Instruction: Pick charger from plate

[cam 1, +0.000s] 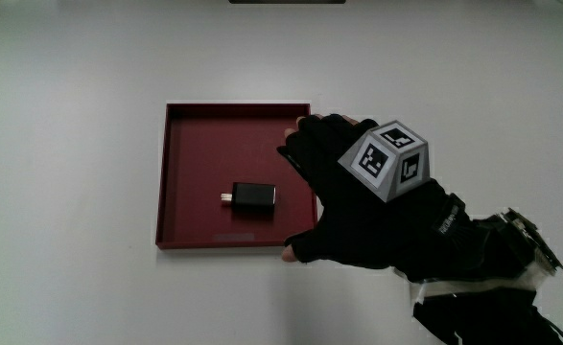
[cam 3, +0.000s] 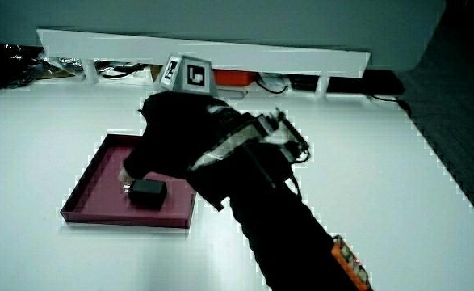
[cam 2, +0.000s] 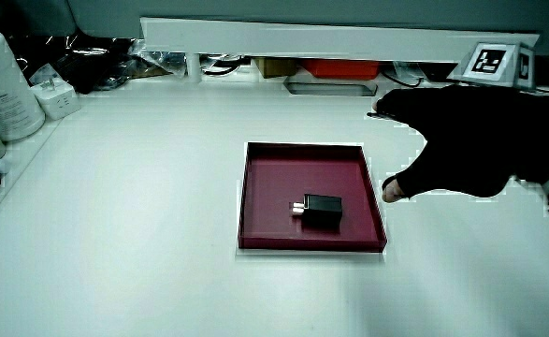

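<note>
Charger [cam 1: 253,197]: small black block, lying flat inside the dark red plate [cam 1: 195,125], a shallow square tray with a low raised rim. It sits nearer the plate's edge closest to the person than its middle, prongs pointing away from the hand. Nothing else is in the plate, so the block is free on all sides. Judgement: lying flat with open floor around it, it offers its two long sides to a pinch from above.

Plate rests on the white table [cam 1: 70,144], well in from every table edge; a side view shows the same layout, charger [cam 2: 323,211] on the plate floor, rim [cam 2: 304,145] unobstructed.

Hand [cam 1: 353,196]: gloved, patterned cube [cam 1: 388,160] on its back, hovering over the plate's edge and corner beside the charger. Fingers spread loosely, thumb apart from the rest, gripping nothing. Fingertips reach over the rim but are not touching the charger; a clear gap shows between them in the main view. In a side view the hand [cam 3: 172,141] sits above the charger [cam 3: 148,191].

Judgement: approach stage, grasp not yet made.
</note>
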`<state>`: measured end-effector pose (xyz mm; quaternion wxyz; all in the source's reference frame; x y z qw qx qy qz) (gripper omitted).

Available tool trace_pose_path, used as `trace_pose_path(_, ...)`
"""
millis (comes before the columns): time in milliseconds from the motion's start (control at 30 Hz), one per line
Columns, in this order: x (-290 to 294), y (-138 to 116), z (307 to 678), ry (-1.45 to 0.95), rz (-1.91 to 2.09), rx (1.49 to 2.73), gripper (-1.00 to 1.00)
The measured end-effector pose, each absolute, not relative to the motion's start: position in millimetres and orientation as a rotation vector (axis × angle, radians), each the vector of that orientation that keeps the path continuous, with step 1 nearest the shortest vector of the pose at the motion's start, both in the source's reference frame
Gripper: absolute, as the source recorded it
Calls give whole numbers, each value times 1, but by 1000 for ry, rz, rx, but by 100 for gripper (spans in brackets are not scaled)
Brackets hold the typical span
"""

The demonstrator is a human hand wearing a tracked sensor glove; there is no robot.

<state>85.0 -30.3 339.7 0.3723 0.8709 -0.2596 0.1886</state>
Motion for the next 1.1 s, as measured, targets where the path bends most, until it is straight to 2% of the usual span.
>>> trace_pose_path(167,75,-39,355,-619,488,2235,0)
trace_pose_path(200,74,-41,367,-602,500,2199,0)
trace_pose_path(233,70,-41,372,-562,554,2088,0)
trace_pose_path(267,68,-43,377,-592,464,2199,0)
trace_pose_path(733,30,-52,434,-514,394,2183,0)
trace_pose_path(1100,20,-50,488,-432,359,2146,0)
